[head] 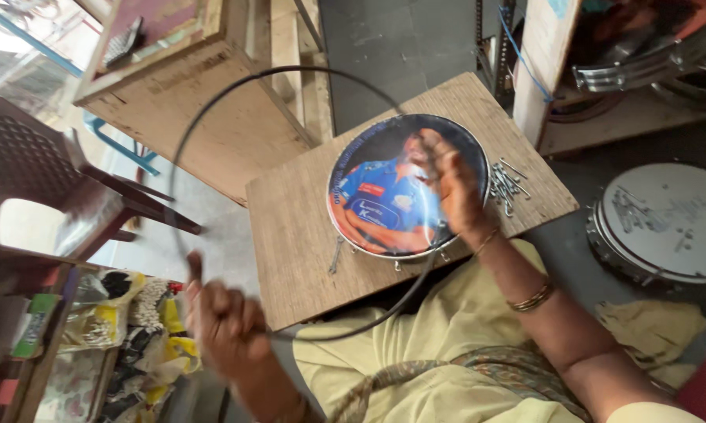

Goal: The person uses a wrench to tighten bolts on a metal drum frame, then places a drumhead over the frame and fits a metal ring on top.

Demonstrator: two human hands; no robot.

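Observation:
A small round drum (384, 157) with a glossy printed picture skin lies flat on a low wooden board (290, 235). My right hand (451, 184) rests on the drum's right side, fingers spread over the skin, and appears to touch the thin black metal hoop (212, 106). My left hand (223, 325) is closed on that hoop's lower edge, holding it tilted up above the board's left side. The hoop arcs from my left hand over the wooden crate and back toward the drum.
A pile of metal bolts (508, 186) lies on the board right of the drum, and a small spanner (335, 254) lies at its lower left. Another drum with loose hardware on top (666, 223) sits on the floor to the right. A wooden crate (204, 102), a brown chair (39, 172) and packets (133, 329) stand to the left.

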